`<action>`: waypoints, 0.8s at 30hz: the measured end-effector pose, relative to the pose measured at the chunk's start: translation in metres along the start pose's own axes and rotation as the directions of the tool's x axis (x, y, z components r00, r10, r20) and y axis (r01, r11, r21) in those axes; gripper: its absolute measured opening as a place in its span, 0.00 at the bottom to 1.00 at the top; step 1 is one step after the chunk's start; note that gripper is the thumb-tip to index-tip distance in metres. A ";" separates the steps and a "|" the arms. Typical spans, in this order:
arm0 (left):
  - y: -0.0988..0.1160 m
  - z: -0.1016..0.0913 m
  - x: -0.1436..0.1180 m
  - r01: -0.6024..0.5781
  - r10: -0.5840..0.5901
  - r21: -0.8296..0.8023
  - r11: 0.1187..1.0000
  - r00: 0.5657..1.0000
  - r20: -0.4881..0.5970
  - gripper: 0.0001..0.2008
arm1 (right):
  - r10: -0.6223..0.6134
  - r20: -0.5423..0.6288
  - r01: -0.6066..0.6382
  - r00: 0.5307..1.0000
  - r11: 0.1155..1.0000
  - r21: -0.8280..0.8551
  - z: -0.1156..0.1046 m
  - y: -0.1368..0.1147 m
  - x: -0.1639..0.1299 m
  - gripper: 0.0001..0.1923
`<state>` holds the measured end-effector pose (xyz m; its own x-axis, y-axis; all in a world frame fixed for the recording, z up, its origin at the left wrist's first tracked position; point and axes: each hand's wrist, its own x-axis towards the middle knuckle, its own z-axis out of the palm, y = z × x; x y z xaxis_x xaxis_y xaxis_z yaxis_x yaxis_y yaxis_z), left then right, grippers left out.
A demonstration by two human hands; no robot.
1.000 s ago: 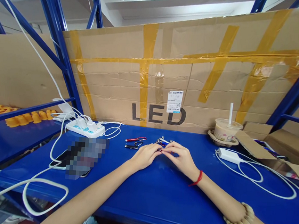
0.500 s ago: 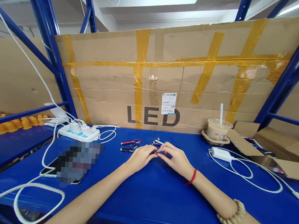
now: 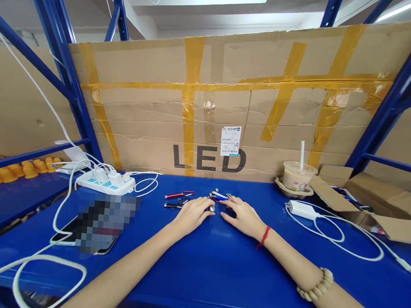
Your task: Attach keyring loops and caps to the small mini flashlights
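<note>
My left hand [image 3: 193, 216] rests low over the table, its fingers closed around a small flashlight [image 3: 212, 209]; only the round silvery end shows past my fingertips. Just right of it, my right hand [image 3: 243, 218] is open, thumb apart from the fingers, palm down. Its fingertips are close to a blue flashlight [image 3: 219, 198] and a silver one [image 3: 219, 193] behind the hands; whether they touch is unclear. To the left lie a slim red flashlight [image 3: 176, 196] with a red strap and a black one [image 3: 172, 206].
On the left, a white power strip [image 3: 106, 182] with cables stands behind a phone [image 3: 64, 231] and a blurred patch. At right are a drink cup [image 3: 299, 176] in a carrier, a white charger [image 3: 303, 210] with cable, and an open cardboard box [image 3: 393, 229]. Taped cardboard [image 3: 151, 115] backs the table.
My right hand has parted from my left and its fingers have opened. The flashlight's silvery end now shows at my left fingertips. The view has shifted slightly.
</note>
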<state>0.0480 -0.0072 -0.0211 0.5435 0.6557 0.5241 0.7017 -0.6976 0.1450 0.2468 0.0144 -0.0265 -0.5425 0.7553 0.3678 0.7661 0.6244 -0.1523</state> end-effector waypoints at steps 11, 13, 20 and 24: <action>0.006 -0.002 -0.002 0.041 -0.041 -0.005 0.999 0.999 -0.003 0.07 | 0.200 -0.055 -0.207 0.978 0.966 -0.154 -0.002 0.002 0.003 0.14; 0.008 -0.002 -0.002 0.042 -0.042 0.000 0.999 0.999 0.003 0.08 | 0.211 -0.052 -0.217 0.976 0.966 -0.142 -0.001 0.002 0.003 0.12; 0.006 -0.001 -0.004 0.026 -0.026 0.015 1.000 1.000 -0.004 0.09 | 0.136 -0.058 -0.136 0.989 0.991 0.006 -0.001 0.002 0.002 0.09; 0.006 -0.001 -0.005 0.011 -0.011 0.014 1.000 1.000 0.007 0.09 | 0.123 -0.063 -0.115 0.990 0.987 0.113 0.000 0.000 0.001 0.08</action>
<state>0.0492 -0.0149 -0.0217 0.5391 0.6650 0.5168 0.7136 -0.6866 0.1391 0.2464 0.0148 -0.0264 -0.4216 0.8122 0.4033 0.7795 0.5519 -0.2964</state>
